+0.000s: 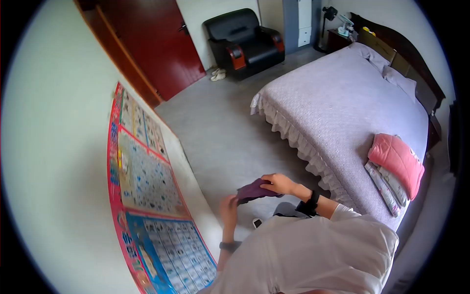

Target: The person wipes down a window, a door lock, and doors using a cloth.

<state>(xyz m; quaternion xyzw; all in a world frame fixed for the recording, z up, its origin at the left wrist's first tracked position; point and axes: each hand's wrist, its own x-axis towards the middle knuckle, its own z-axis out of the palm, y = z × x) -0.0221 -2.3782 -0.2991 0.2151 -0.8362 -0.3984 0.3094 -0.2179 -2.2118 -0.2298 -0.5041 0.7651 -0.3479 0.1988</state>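
A dark purple cloth (255, 191) is stretched between my two hands in front of my body, near the wall on the left. My right hand (279, 184) pinches its right end between thumb and fingers. At the opposite end, my left hand (229, 209) is closed on the cloth's edge, a little blurred by motion. The cloth is small and bunched, and its exact kind is not clear. Dark bands circle both wrists.
Colourful posters (152, 176) hang on the left wall. A bed (318, 112) with a ruffled cover stands to the right, bearing a folded pink quilt (397, 159). Farther off are a black armchair (240, 39), a red door (152, 44) and pale shoes (218, 74) on the grey floor.
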